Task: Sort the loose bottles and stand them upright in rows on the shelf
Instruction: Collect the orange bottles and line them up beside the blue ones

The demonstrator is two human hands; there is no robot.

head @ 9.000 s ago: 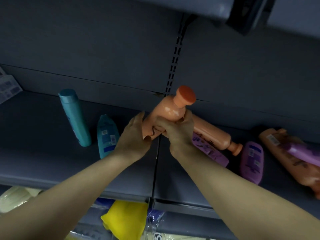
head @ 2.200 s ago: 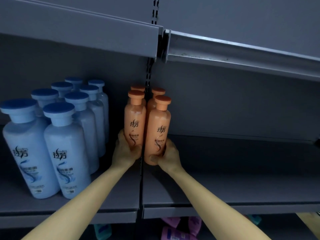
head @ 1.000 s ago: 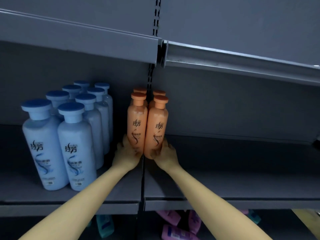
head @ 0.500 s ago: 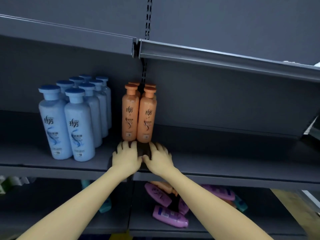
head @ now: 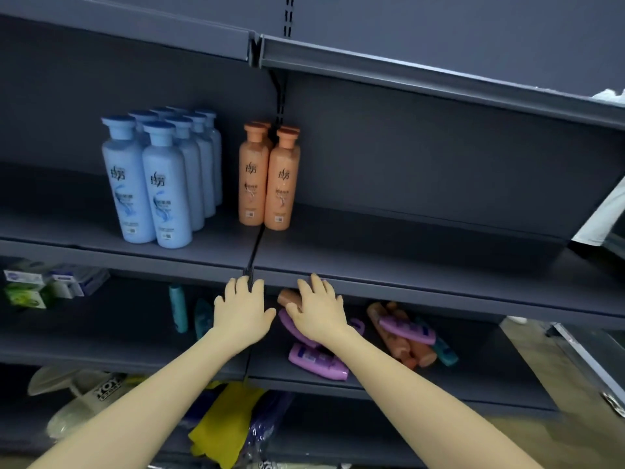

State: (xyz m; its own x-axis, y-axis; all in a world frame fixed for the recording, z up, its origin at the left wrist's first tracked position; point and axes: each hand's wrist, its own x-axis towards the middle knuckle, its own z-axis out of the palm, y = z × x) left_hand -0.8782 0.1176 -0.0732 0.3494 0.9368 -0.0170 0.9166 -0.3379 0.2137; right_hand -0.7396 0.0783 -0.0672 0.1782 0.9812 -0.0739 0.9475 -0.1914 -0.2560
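Both hands empty. Left hand point(head: 241, 311) spread flat, palm down, fingertips at the front lip directly below the shelf seam point(head: 254, 247). Right hand point(head: 318, 309) likewise spread, fingers straight, just right of the seam, pinching nothing. Sorted stock on the upper shelf point(head: 406, 262): upright orange bottles point(head: 267, 184) straddle the seam, caps up; blue bottles point(head: 159, 177) stand in rows left of it. Loose stock lies one level below the seam, on the lower shelf point(head: 101, 333). Nearest piece is a loose orange bottle point(head: 287, 296). One end shows just below and right of the seam, beside the right hand's fingers, the rest hidden under that hand. Its long axis seems to run off rightward; cannot tell whether the showing end is cap or base. Purple bottles point(head: 316, 362) lie flat beneath the right wrist, long axes roughly across the shelf. Farther right of the seam, a heap point(head: 399, 336) of bottles on their sides. Teal bottles point(head: 178, 309) left of the seam, axes front to back. Judgement: next pick is down and slightly right, right hand nearer, and the bottle needs tipping upright.
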